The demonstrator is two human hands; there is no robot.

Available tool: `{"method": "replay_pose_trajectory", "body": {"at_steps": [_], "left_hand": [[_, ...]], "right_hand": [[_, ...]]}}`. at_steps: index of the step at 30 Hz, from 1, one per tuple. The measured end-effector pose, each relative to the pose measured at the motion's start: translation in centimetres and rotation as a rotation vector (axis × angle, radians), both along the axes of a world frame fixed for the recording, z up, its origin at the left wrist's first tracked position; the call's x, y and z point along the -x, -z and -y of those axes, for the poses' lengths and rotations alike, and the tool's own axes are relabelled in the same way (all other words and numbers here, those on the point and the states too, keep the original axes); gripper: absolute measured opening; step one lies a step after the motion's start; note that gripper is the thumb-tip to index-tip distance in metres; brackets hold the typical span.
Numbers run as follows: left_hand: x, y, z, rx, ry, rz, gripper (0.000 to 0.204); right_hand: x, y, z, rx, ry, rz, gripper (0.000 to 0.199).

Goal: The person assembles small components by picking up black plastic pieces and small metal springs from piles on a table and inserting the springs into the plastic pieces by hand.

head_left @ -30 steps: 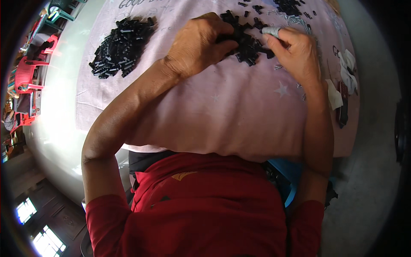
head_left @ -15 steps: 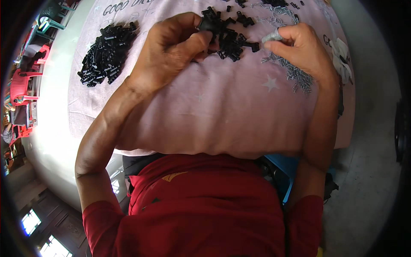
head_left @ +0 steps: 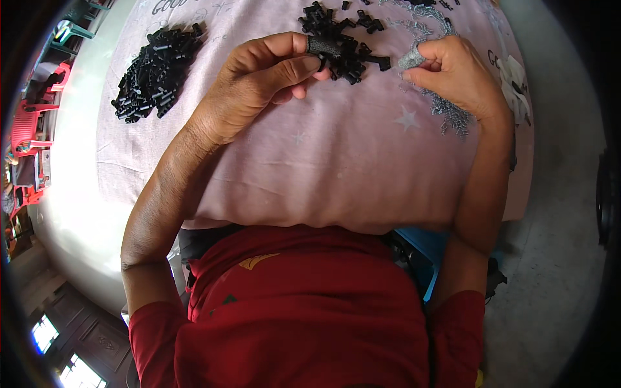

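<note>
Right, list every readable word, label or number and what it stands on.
Pink star-patterned cloth, upper left: dark capitals, cut by the picture's edge; not copied.
Below: fainter script, too blurred.
Same cloth, upper right: few dark letters showing; not copied.
Red shirt: yellow mark, no readable letters.

The small black parts [head_left: 155, 77] look like hard plastic, mostly matt with a dull sheen along their edges, while the thin grey fasteners [head_left: 449, 116] look like metal, their massed surface rough and spiky. The finger wrap [head_left: 412, 59] on the right hand [head_left: 454, 74] appears to be coarse, matt grey cloth, the pink tablecloth [head_left: 323, 168] soft, creased matt fabric, and the red shirt [head_left: 310, 304] smooth, unshiny cloth. Farther off, the red chair [head_left: 26, 119] looks like smooth plastic, the pale floor [head_left: 77, 194] is glossy with glare, and the dark brown panelled door [head_left: 90, 326] resembles wood.
</note>
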State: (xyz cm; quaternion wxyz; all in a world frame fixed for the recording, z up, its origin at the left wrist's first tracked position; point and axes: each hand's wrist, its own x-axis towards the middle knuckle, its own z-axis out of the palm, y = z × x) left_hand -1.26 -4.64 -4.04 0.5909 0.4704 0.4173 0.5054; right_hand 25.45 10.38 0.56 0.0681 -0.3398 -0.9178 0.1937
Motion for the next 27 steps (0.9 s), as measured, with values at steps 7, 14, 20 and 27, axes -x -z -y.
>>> {"method": "replay_pose_trajectory", "body": {"at_steps": [7,14,20,27], "left_hand": [[0.2,0.6,0.1,-0.002,-0.001,-0.006,0.009],[0.2,0.7,0.0,-0.005,0.016,0.000,0.012],[0.3,0.9,0.0,-0.013,0.034,0.010,0.014],[0.8,0.9,0.0,-0.023,0.097,0.010,0.016]], "right_hand": [[-0.2,0.1,-0.2,-0.138,0.061,-0.058,0.036],[-0.4,-0.1,-0.2,-0.145,0.031,0.007,0.034],[-1.0,0.2,-1.0,-0.174,0.150,-0.053,0.033],[0.1,0.0,-0.1,-0.156,0.008,-0.050,0.030]]}}
